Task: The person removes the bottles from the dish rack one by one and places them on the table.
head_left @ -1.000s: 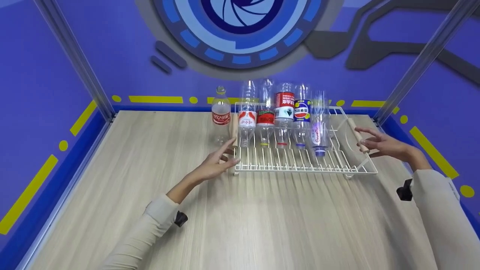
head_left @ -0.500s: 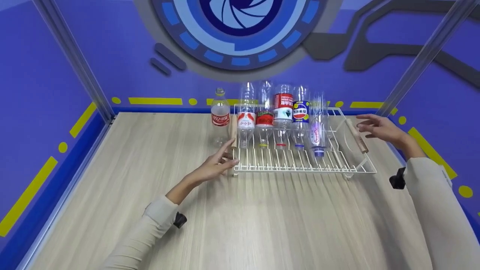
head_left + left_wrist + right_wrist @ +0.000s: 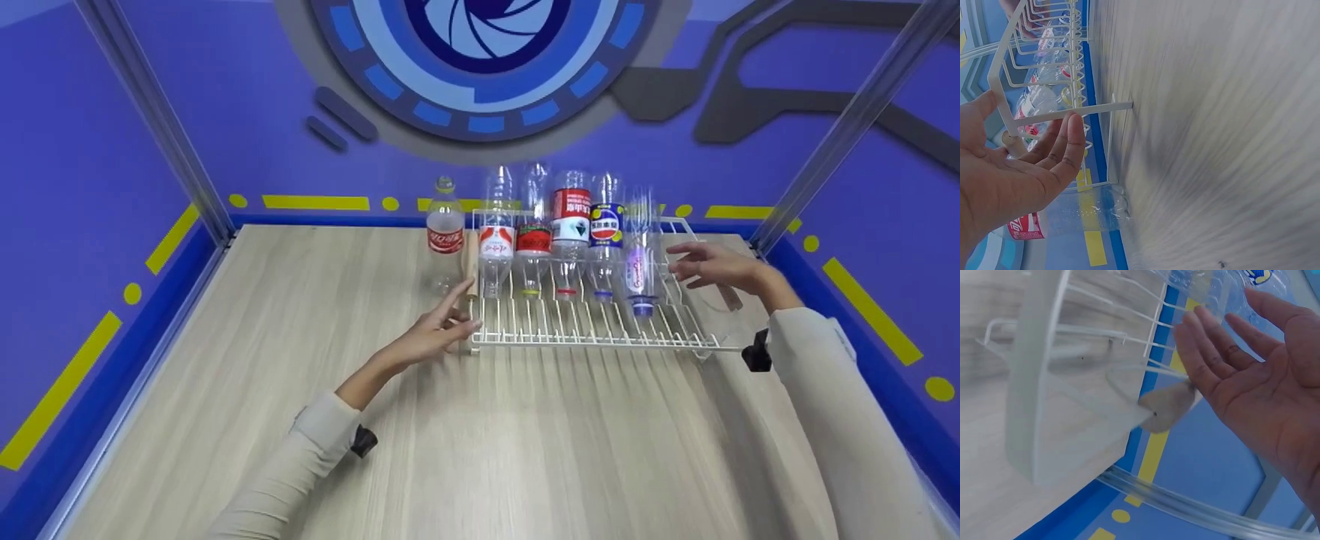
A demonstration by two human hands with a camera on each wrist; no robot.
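A white wire dish rack (image 3: 600,343) with wooden handles stands at the back of the table. Several clear plastic bottles sit in it cap down, including one with a red-and-white label (image 3: 497,241), one with a blue label (image 3: 606,225) and a purple-capped one (image 3: 637,274) at the right. My left hand (image 3: 427,337) holds the rack's left end, thumb on the frame and fingertips at the white bar (image 3: 1100,108). My right hand (image 3: 720,271) hovers over the rack's right end, fingers loose beside the purple-capped bottle. It partly covers the right wooden handle (image 3: 1168,408).
A clear bottle with a red label (image 3: 445,241) stands upright just left of the rack. Patterned blue panels (image 3: 247,97) rise behind and at both sides, joined by metal posts (image 3: 840,142). The wooden table (image 3: 525,450) stretches out in front.
My right hand has let go of the right handle, lifted, and moved left to the purple-capped bottle. The left hand and the rack stay in place.
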